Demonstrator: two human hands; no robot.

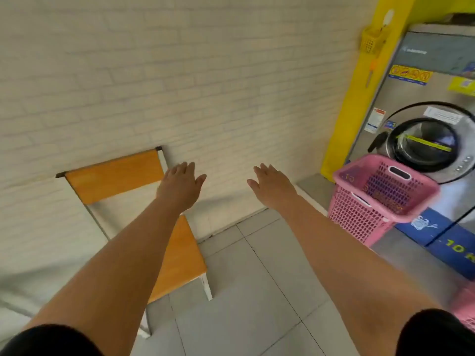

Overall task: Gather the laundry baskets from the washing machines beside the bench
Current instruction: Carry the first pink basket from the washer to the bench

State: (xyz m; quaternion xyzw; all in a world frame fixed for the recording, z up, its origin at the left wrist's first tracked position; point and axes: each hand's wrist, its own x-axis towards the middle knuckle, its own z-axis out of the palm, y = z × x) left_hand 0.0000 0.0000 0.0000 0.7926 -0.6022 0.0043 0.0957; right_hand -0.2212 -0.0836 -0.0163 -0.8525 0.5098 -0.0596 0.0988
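A pink perforated laundry basket [380, 199] stands on the floor at the right, directly in front of a steel front-loading washing machine [421, 119]. Part of a second pink basket [465, 309] shows at the lower right edge. An orange bench [177, 255] with a white frame and an orange backrest stands against the wall at the left. My left hand [180, 186] is stretched out flat over the bench, fingers apart and holding nothing. My right hand [272, 186] is also flat and empty, well left of the pink basket.
A white brick-pattern wall [180, 73] fills the view ahead. A yellow pillar [359, 98] with a small yellow hanging basket [371, 42] borders the washing machine. Grey floor tiles [257, 291] lie between the bench and the machines.
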